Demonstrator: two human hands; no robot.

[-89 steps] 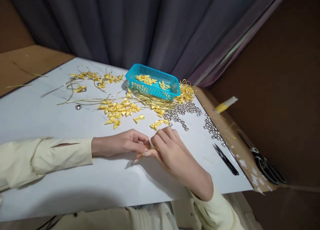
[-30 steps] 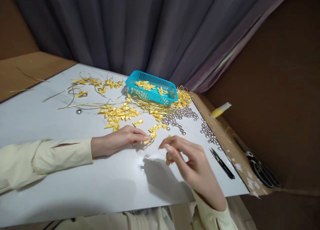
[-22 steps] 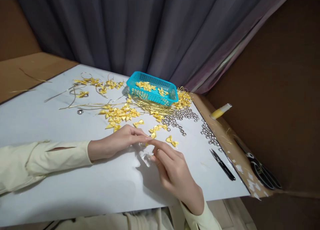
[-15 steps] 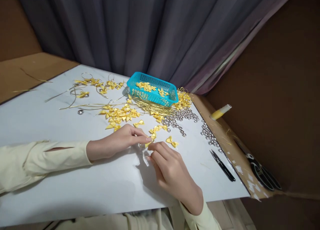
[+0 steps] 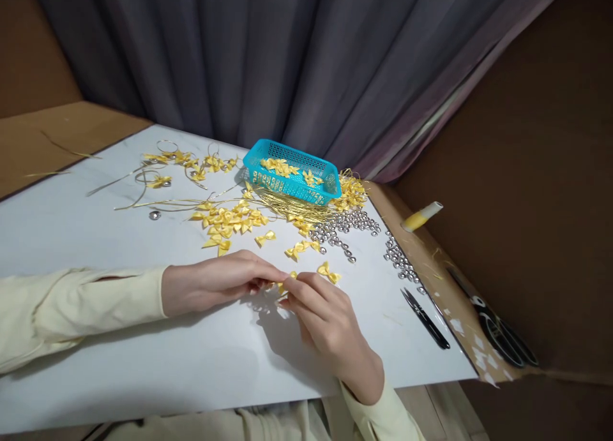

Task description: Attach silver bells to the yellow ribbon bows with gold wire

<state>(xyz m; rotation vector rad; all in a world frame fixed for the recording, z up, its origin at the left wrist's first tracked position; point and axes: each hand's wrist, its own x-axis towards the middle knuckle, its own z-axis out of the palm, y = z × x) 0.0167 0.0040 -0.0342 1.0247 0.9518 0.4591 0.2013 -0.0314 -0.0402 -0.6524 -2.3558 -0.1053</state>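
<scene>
Between my fingertips is a small yellow ribbon bow (image 5: 281, 288), partly covered by the fingers. My left hand (image 5: 230, 278) pinches it from the left, the thumb and forefinger closed. From the right, my right hand (image 5: 323, 313) closes its fingertips on the same bow. Whether a cord or a bead is also in the pinch is hidden. Just beyond the hands lie loose yellow bows (image 5: 302, 248), and a single bow (image 5: 329, 273) rests right of my right fingers. A larger pile of yellow bows (image 5: 230, 219) spreads behind my left hand.
A blue basket (image 5: 292, 187) holding bows stands at the back, gold cords (image 5: 294, 206) in front of it. Silver beads (image 5: 354, 221) lie to the right. Black thread snips (image 5: 425, 320), scissors (image 5: 502, 332) and a yellow-and-white tube (image 5: 423, 216) are along the right side. Finished-looking corded bows (image 5: 172, 156) lie back left.
Both hands have come slightly nearer to me and closer together, with the bow between them. My left hand has turned flatter. Objects on the table have stayed put.
</scene>
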